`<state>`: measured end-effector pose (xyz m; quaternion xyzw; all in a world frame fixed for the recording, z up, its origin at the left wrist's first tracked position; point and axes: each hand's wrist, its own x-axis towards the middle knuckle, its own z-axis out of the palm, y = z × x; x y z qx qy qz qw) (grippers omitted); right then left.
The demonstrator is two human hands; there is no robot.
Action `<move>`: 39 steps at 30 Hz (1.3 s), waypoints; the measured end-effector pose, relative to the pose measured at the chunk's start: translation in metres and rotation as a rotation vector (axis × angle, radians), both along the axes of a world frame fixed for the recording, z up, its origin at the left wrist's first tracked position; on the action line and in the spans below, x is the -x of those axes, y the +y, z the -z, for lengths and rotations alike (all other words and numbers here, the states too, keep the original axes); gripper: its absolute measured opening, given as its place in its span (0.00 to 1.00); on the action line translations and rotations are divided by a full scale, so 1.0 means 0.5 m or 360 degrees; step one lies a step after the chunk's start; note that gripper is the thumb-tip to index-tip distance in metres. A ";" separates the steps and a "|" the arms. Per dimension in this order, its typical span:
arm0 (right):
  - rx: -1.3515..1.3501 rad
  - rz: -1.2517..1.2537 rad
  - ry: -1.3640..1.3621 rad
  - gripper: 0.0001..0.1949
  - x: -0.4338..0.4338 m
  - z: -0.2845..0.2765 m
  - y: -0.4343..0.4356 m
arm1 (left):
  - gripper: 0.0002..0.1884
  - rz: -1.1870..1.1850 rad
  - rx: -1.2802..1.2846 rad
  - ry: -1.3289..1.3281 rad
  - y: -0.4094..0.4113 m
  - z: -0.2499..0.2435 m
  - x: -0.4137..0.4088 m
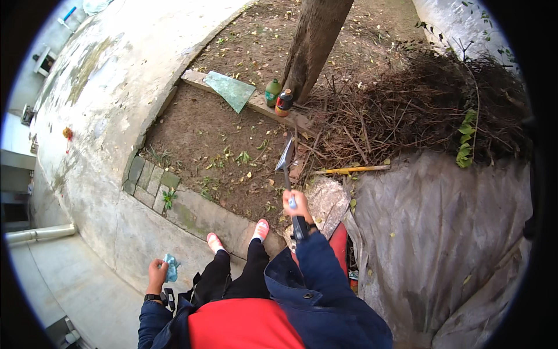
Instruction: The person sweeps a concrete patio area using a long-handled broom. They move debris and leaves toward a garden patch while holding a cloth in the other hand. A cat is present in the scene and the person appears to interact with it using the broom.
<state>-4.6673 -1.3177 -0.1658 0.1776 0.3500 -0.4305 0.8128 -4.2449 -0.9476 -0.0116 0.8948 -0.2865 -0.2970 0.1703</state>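
Note:
My right hand [297, 204] is stretched out in front of me, its fingers wrapped around the handle of a metal hand tool [285, 156]. The tool's flat, shiny blade points away from me over the soil bed [209, 131]; its exact kind is not clear. Low on the left, my left hand [157, 271] pinches a crumpled light-blue cloth [171, 267] above the concrete. Just beyond the tool, a yellow-painted stick [352, 169] lies beside a pale stone slab [329, 203].
Against a tree trunk [316, 48] stand a green bottle [273, 91] and a dark bottle with a red label [284, 104]. A glass pane [231, 90] rests across the brick edging. Dry branches [418, 104] are heaped at right, above a grey plastic sheet [436, 235]. Concrete paving [96, 174] spreads left.

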 end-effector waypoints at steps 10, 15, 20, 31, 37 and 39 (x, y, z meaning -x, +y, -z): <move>0.0198 0.0129 0.0292 0.09 0.227 -0.054 -0.160 | 0.11 -0.0014 -0.0234 -0.0015 -0.058 -0.045 0.012; 0.0129 0.0500 0.0346 0.06 0.295 -0.175 -0.071 | 0.11 0.0122 -0.0108 0.0022 -0.148 -0.030 0.029; 0.0070 0.0275 0.0442 0.03 0.253 -0.171 -0.046 | 0.11 0.0262 -0.0025 -0.0053 -0.209 -0.042 0.057; 0.0374 0.0180 0.0834 0.05 0.207 -0.147 -0.086 | 0.11 0.0225 -0.0108 -0.0055 -0.124 -0.016 0.005; 0.0195 0.0346 0.0529 0.05 0.164 -0.173 -0.066 | 0.12 0.0123 -0.0134 0.0051 -0.126 -0.025 0.027; 0.0184 0.0353 0.0463 0.04 0.142 -0.209 -0.032 | 0.12 0.0122 -0.0139 0.0067 -0.138 -0.035 0.033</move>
